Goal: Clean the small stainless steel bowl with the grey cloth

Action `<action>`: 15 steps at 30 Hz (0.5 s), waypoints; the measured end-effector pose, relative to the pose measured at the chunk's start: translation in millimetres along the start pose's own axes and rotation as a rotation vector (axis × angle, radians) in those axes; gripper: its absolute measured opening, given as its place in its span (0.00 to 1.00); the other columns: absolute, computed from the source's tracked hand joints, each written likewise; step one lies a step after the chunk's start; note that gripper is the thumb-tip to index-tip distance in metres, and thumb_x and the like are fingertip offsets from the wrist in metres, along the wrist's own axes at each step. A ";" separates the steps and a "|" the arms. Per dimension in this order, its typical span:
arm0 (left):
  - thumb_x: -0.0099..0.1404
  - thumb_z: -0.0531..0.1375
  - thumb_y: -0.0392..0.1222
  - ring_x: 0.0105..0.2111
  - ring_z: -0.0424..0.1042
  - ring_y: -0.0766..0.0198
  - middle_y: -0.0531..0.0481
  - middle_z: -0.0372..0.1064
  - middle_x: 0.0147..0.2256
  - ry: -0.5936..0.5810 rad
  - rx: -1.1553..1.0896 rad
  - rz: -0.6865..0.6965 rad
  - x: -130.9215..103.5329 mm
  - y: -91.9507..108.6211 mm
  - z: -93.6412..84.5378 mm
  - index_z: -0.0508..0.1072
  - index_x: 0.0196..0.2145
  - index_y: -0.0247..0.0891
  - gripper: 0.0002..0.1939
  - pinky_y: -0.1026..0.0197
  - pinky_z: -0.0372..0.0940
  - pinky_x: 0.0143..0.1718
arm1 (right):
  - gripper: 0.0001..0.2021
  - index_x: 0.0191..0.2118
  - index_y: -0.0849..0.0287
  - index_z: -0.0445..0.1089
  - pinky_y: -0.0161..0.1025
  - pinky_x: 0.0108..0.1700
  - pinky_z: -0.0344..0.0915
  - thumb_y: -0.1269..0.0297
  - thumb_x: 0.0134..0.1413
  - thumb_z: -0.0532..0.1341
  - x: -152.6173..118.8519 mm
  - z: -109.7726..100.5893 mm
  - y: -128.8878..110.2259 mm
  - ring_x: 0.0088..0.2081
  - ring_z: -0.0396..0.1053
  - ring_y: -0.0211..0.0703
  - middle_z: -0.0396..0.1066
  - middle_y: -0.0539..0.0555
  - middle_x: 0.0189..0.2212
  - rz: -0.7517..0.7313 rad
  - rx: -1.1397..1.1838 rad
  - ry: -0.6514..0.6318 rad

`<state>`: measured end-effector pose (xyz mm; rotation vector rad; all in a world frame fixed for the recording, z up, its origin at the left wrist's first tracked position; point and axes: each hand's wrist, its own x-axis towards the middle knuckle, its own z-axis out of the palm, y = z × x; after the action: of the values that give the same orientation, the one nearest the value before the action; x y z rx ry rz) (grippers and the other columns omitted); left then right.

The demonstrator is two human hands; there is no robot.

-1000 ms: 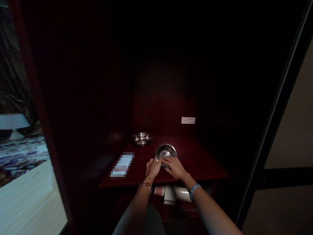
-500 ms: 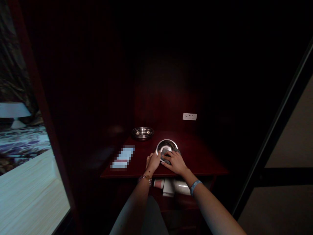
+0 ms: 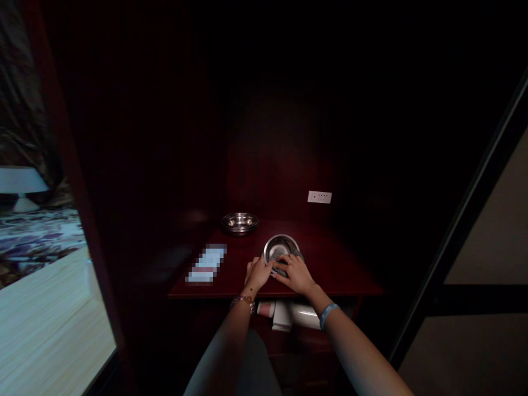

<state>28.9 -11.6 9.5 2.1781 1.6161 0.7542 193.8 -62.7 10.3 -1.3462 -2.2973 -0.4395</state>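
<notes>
A shiny metal bowl (image 3: 282, 240) is held tilted over the dark red shelf, its hollow facing me. My left hand (image 3: 259, 273) grips its left rim, thumb over the edge. Inside the bowl, my right hand (image 3: 295, 272) presses a grey cloth (image 3: 297, 257) against the lower right wall, and part of the cloth hangs over the rim. Fingers of the right hand are bent on the cloth. Behind and to the left sits a stack of similar metal bowls (image 3: 240, 223).
The dark red shelf (image 3: 342, 269) carries a blurred-out pale flat item (image 3: 207, 264) at left. A white power socket (image 3: 319, 197) is on the back wall. Below lie a pink and white paper cup (image 3: 266, 308), a white box (image 3: 282, 316) and a white patterned roll-like object (image 3: 306, 315).
My right hand and the cloth have shifted slightly within the bowl. The left hand keeps its grip on the rim, and the view has moved a little.
</notes>
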 end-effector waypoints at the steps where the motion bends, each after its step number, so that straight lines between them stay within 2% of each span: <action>1: 0.68 0.47 0.50 0.49 0.69 0.53 0.41 0.71 0.47 0.003 -0.002 -0.003 -0.4 0.2 -0.8 0.67 0.54 0.42 0.22 0.56 0.57 0.51 | 0.21 0.54 0.51 0.70 0.45 0.51 0.57 0.48 0.64 0.53 -0.1 -0.1 -0.4 0.50 0.63 0.50 0.68 0.56 0.50 0.002 -0.010 0.001; 5: 0.68 0.46 0.49 0.50 0.69 0.53 0.41 0.71 0.47 0.005 -0.016 0.008 0.8 -1.2 -1.9 0.69 0.51 0.42 0.20 0.57 0.58 0.50 | 0.20 0.54 0.50 0.70 0.46 0.50 0.58 0.48 0.64 0.52 -0.7 0.8 -0.9 0.49 0.64 0.50 0.68 0.55 0.50 0.013 -0.048 0.002; 8: 0.68 0.46 0.48 0.50 0.69 0.53 0.41 0.72 0.46 0.008 -0.026 0.025 2.7 -2.6 -1.1 0.70 0.50 0.42 0.20 0.57 0.57 0.50 | 0.19 0.54 0.50 0.70 0.46 0.51 0.57 0.55 0.68 0.47 -0.8 2.1 -0.8 0.49 0.63 0.49 0.69 0.55 0.49 0.034 -0.079 0.006; 10: 0.68 0.46 0.48 0.50 0.69 0.54 0.41 0.72 0.46 0.021 -0.029 0.027 3.6 -2.6 -0.5 0.68 0.53 0.41 0.20 0.57 0.57 0.51 | 0.20 0.52 0.51 0.72 0.46 0.51 0.57 0.58 0.69 0.45 -0.8 1.9 -1.0 0.49 0.63 0.49 0.69 0.56 0.49 0.049 -0.091 0.001; 15: 0.66 0.52 0.51 0.50 0.69 0.53 0.41 0.73 0.46 0.033 -0.017 0.064 5.0 -0.5 0.0 0.64 0.56 0.37 0.24 0.57 0.56 0.51 | 0.20 0.49 0.53 0.74 0.44 0.50 0.57 0.57 0.69 0.45 -0.9 -1.6 -1.0 0.48 0.62 0.47 0.69 0.56 0.48 0.058 -0.072 -0.037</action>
<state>29.6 -6.7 10.3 2.2268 1.5562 0.8231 193.6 -64.6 11.1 -1.4631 -2.2855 -0.4868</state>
